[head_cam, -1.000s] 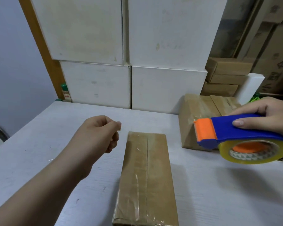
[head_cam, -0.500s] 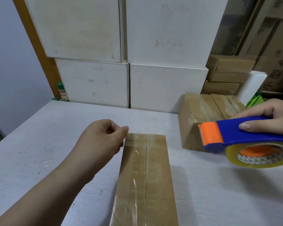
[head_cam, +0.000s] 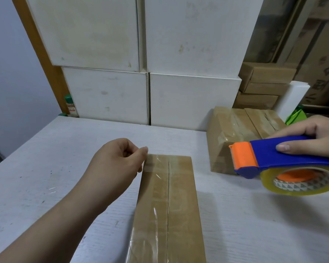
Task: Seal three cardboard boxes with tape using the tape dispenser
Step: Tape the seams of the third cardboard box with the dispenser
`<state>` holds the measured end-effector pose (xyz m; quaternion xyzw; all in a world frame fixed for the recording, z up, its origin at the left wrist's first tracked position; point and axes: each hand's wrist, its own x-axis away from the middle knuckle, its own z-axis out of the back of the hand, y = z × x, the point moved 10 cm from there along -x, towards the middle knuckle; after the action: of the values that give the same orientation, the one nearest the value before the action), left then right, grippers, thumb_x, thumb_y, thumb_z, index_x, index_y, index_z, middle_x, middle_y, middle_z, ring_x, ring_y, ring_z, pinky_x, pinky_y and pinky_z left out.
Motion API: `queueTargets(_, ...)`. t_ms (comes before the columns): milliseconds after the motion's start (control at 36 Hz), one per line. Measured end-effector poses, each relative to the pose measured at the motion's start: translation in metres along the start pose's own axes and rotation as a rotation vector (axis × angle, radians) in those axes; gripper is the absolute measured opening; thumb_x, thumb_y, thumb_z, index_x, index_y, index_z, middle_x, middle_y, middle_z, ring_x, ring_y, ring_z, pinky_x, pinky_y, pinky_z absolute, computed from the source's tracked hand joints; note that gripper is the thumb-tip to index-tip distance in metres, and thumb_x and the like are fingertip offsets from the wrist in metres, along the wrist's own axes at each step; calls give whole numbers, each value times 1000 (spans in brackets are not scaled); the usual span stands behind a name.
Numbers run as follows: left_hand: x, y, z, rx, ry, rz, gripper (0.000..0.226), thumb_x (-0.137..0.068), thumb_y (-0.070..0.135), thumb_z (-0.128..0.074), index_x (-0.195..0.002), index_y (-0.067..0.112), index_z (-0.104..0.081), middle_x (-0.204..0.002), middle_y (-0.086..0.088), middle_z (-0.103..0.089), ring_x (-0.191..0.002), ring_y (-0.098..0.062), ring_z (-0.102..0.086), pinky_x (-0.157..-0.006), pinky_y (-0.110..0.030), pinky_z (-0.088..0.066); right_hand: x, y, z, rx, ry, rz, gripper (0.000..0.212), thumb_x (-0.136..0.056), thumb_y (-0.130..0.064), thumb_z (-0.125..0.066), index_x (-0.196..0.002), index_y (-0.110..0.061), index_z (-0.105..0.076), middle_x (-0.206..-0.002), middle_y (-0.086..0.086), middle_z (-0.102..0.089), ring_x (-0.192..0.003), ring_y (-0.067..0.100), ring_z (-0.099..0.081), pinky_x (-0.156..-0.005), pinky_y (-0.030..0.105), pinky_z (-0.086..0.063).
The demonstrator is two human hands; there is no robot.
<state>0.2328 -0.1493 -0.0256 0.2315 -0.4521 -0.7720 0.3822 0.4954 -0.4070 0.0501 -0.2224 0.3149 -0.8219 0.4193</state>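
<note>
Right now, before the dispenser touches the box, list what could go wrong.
1. The tape dispenser in the right hand aims its toothed edge toward the left hand, which pinches at the near box's far left corner; a pass there could nick fingers.
2. Tape on that box shows a raised wrinkle; another strip over it may bond poorly.

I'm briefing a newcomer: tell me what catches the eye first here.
The blue-and-orange dispenser, gripped by the right hand at the right, stands out most. Next comes the long taped box at centre, the left hand with curled fingers at its far left corner. Stacked white boxes fill the back.
</note>
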Motion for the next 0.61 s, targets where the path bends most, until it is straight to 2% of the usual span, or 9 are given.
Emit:
queueTargets(139,0,-3,-2,22,-17,6,34,-98,41,-65,-77,15,-66,-55,9,-66,-49,-6,-52,-58,-30,-47,0,3,-1,6,-13,-14,27,-76,-31,-72,-97,-44,-82,-93,4,-84,-84,27,-80,-78,54,-63)
queueTargets(250,-1,-5,-5,40,-28,6,33,-97,41,-66,-77,14,-67,-55,10,-65,-51,-7,-53,-61,-32,-49,1,2,-4,0,-20,-12,26,-77,-29,-71,-95,-43,-83,-93,4,-84,-83,26,-80,-79,46,-63)
queueTargets(389,-1,-9,-7,55,-32,8,32,-96,40,-67,-77,14,-67,-56,10,-66,-53,-8,-55,-63,-33,-49,2,4,-5,3,-10,0,26,-78,-26,-71,-94,-42,-84,-91,5,-84,-82,27,-80,-72,47,-62)
queueTargets(611,-1,-14,-9,84,-35,11,33,-96,41,-67,-77,14,-66,-54,10,-63,-52,-10,-53,-62,-34,-48,3,4,-9,-3,-18,-9,25,-77,-27,-72,-94,-42,-83,-92,3,-84,-83,24,-80,-74,46,-62)
